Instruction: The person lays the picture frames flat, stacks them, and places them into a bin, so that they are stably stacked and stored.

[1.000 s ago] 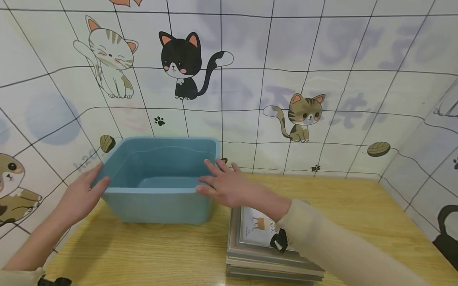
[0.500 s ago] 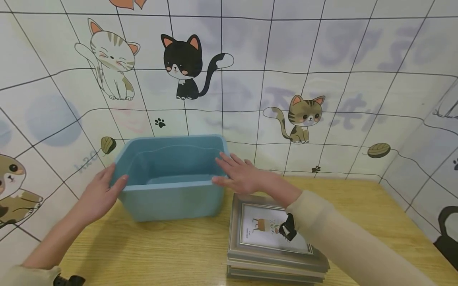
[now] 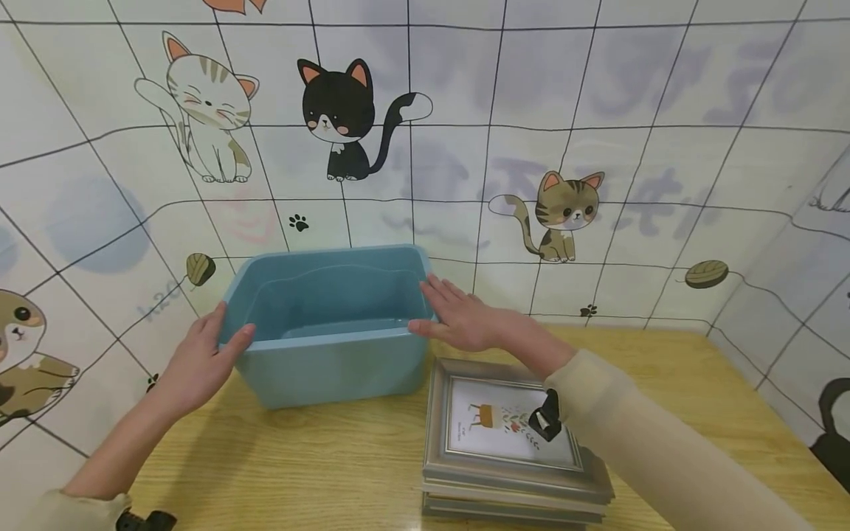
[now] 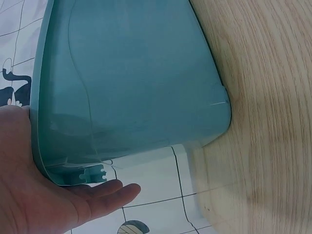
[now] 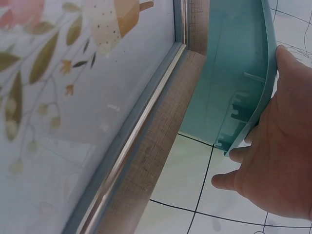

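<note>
A light blue plastic bin (image 3: 339, 372) stands on the wooden table against the tiled wall, its inside bare. At its left end my left hand (image 3: 202, 361) touches the rim with thumb spread. The left wrist view shows straight fingers (image 4: 114, 200) reaching past the rim on the outside. My right hand (image 3: 468, 321) lies against the right end, fingers extended along the rim and thumb at the front corner. Beneath my right forearm is a stack of silver picture frames (image 3: 434, 450); the top one shows a printed plant picture (image 3: 491, 417).
The wooden table (image 3: 312, 464) meets a tiled wall (image 3: 458, 147) with cat drawings at the back and left. Another wall closes the right side, where a black shape (image 3: 833, 435) is printed.
The bin has shifted to the right and slightly back, turning a little, with both hands moving along at its ends. The picture frames have stayed in place.
</note>
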